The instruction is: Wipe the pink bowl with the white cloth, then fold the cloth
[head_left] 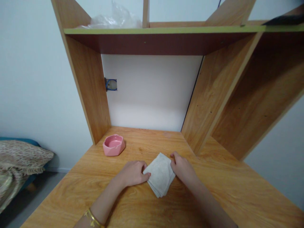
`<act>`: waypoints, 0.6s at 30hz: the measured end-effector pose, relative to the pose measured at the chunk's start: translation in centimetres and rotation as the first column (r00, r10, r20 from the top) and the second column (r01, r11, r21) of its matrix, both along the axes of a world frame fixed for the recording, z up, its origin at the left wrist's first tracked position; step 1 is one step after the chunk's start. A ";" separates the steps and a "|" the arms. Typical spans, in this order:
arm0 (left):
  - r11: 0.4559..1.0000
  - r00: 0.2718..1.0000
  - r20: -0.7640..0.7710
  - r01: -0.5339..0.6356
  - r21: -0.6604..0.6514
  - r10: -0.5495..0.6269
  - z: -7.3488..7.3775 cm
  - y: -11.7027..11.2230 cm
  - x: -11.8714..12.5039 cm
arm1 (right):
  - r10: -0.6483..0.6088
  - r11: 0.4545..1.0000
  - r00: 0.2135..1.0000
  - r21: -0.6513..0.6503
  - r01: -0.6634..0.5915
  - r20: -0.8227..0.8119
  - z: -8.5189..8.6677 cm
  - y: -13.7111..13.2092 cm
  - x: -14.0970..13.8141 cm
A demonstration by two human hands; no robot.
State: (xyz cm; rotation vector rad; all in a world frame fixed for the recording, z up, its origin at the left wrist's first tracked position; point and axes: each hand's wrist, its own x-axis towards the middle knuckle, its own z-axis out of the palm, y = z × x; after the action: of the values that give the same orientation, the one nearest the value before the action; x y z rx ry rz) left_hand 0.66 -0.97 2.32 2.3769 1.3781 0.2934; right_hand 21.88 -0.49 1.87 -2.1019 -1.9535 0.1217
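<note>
A folded pale grey cloth [160,175] lies on the wooden desk [213,190], turned like a diamond. My left hand [133,173] rests at its left corner with the fingers curled and pinching the edge. Over on the cloth's upper right edge, my right hand [182,167] has its fingers bent down and grips that edge. A gold bangle [93,218] circles my left wrist.
A pink ashtray-like dish [114,144] sits at the desk's back left. Wooden shelf panels [91,82] rise on both sides, with a shelf board [166,30] overhead holding a clear plastic bag [114,17]. A bed with a patterned blanket [16,161] stands at the far left.
</note>
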 end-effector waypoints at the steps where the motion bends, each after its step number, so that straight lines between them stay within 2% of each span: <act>1: 1.000 1.000 0.015 0.008 -0.030 -0.008 -0.1 0.1 0.0 | -0.003 1.000 1.000 -0.010 0.003 0.010 0.0 -0.1 -0.2; 3: 0.989 0.998 0.064 0.033 -0.145 -0.024 -0.2 0.5 -0.4 | 0.006 1.000 1.000 -0.019 -0.006 0.026 0.2 -0.3 -0.6; 5: 0.956 0.994 0.102 0.056 -0.287 -0.027 -0.2 1.0 -1.2 | 0.035 0.999 0.999 -0.029 -0.034 0.034 0.4 -0.7 -1.2; 9: 0.939 0.996 0.086 0.002 -0.345 0.029 0.5 1.9 -4.5 | 0.140 0.990 0.990 -0.034 -0.139 0.020 0.8 -1.6 -2.7; 14: 0.919 0.974 0.026 -0.203 -0.337 0.224 1.7 2.2 -8.9 | 0.256 0.967 0.961 -0.030 -0.254 0.103 0.6 -2.2 -3.9; 16: 0.903 0.942 0.035 -0.310 -0.298 0.335 1.8 2.3 -10.2 | 0.273 0.962 0.953 -0.030 -0.272 0.134 0.4 -2.2 -3.9; 18: 0.869 0.877 0.089 -0.446 -0.215 0.472 1.6 2.5 -11.3 | 0.279 0.960 0.949 -0.032 -0.277 0.146 0.2 -2.1 -3.7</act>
State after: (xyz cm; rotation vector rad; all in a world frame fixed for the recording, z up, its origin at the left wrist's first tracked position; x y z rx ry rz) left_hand -10.61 1.51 3.92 1.8140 1.8055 0.4257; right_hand 18.16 -2.56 2.08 -1.8775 -2.3352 0.0299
